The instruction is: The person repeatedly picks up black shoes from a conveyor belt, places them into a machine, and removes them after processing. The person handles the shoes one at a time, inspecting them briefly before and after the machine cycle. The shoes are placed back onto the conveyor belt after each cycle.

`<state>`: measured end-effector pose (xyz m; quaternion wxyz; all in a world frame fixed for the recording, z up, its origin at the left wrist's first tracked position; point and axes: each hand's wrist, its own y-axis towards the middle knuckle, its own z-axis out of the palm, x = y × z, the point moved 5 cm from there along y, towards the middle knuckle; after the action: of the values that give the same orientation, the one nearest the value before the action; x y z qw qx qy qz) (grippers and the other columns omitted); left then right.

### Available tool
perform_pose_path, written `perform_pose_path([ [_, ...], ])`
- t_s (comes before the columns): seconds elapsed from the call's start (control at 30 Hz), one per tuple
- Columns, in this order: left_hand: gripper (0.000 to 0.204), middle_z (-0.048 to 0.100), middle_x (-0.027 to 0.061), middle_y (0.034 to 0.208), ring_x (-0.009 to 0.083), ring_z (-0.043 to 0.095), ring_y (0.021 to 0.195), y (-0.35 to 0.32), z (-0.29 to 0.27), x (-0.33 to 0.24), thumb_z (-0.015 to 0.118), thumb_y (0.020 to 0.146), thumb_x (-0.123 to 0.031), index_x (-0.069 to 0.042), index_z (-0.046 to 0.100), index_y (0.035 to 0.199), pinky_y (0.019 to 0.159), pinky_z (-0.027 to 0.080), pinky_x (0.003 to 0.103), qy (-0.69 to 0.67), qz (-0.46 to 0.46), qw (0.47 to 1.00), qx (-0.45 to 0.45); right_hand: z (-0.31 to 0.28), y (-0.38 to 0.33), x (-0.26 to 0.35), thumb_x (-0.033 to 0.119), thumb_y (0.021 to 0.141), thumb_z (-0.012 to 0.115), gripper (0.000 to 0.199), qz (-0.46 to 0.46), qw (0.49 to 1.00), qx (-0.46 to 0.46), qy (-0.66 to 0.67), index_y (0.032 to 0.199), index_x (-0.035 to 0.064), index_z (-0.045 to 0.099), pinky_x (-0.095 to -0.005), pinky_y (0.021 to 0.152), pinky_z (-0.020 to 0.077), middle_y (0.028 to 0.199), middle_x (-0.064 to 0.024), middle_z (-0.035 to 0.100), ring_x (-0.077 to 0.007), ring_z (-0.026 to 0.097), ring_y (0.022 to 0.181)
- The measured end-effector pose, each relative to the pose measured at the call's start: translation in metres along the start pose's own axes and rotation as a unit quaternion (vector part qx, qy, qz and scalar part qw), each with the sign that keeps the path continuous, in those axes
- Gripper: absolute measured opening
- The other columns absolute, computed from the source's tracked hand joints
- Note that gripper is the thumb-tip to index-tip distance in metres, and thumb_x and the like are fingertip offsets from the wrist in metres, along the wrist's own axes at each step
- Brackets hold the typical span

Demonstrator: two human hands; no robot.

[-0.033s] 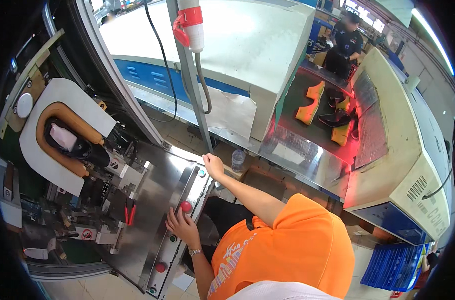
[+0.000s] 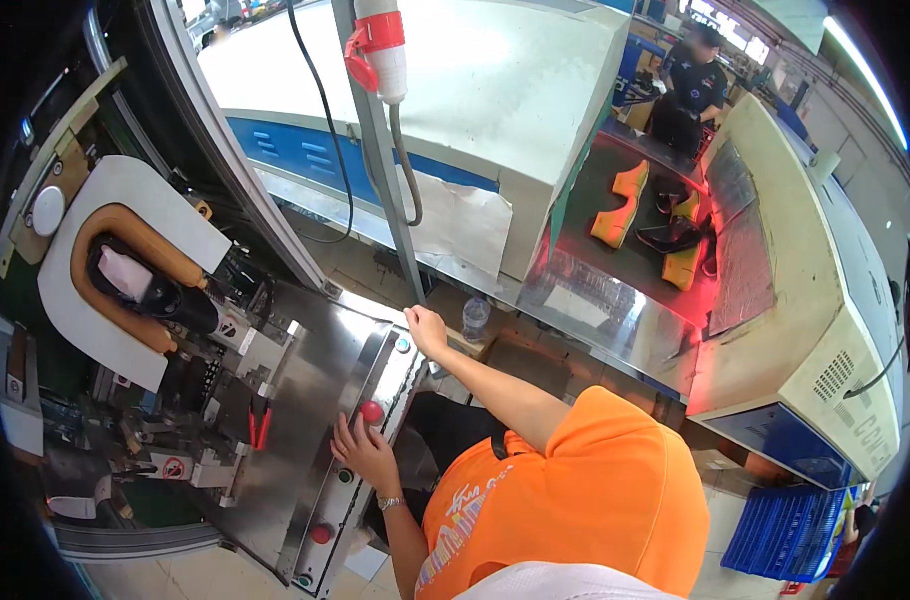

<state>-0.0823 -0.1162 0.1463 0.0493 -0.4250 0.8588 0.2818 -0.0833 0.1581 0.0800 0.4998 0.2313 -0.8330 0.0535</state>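
My left hand point(image 2: 366, 452) lies on the sloping metal control panel point(image 2: 366, 388), palm down with fingers spread. Its fingertips are beside a red button point(image 2: 373, 412), and a dark green button point(image 2: 346, 476) sits just below the hand. At the panel's far end, my right hand point(image 2: 428, 332) rests by the corner next to a lit green button point(image 2: 403, 345). Its fingers are curled, and whatever may be inside them is hidden. In the machine on the left, a black shoe point(image 2: 163, 297) is clamped toe-first within a tan U-shaped pad point(image 2: 88, 229) on a white plate.
Red-handled pliers point(image 2: 261, 424) lie on the machine's metal top. Yellow shoe lasts point(image 2: 616, 215) and black shoes sit on a red-lit conveyor. A grey post point(image 2: 383, 180) with a red-and-white plug stands ahead. A co-worker point(image 2: 691, 90) stands beyond. Blue crates point(image 2: 780, 530) are stacked at lower right.
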Motion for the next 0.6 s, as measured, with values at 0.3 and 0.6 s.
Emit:
perform_pose_path([
  [0.3, 0.031, 0.045, 0.0100, 0.126, 0.0295, 0.041, 0.117, -0.002, 0.003, 0.003, 0.054, 0.076, -0.008, -0.009, 0.056, 0.107, 0.100, 0.026, 0.047, -0.005, 0.008, 1.000, -0.008, 0.002, 0.003, -0.004, 0.028, 0.088, 0.044, 0.030, -0.038, 0.999, 0.035, -0.014, 0.077, 0.0016, 0.055, -0.0473, 0.069, 0.0414, 0.079, -0.0193, 0.059, -0.0376, 0.055, 0.079],
  [0.6, 0.029, 0.046, 0.0102, 0.125, 0.0294, 0.042, 0.115, -0.002, 0.001, 0.003, 0.054, 0.076, -0.006, -0.007, 0.056, 0.105, 0.099, 0.027, 0.047, -0.002, 0.013, 1.000, -0.016, 0.011, 0.002, -0.016, 0.032, 0.087, 0.046, 0.032, -0.002, 0.998, 0.055, 0.024, 0.087, 0.0024, 0.058, -0.0422, 0.069, 0.0433, 0.081, -0.0189, 0.060, -0.0355, 0.057, 0.079],
])
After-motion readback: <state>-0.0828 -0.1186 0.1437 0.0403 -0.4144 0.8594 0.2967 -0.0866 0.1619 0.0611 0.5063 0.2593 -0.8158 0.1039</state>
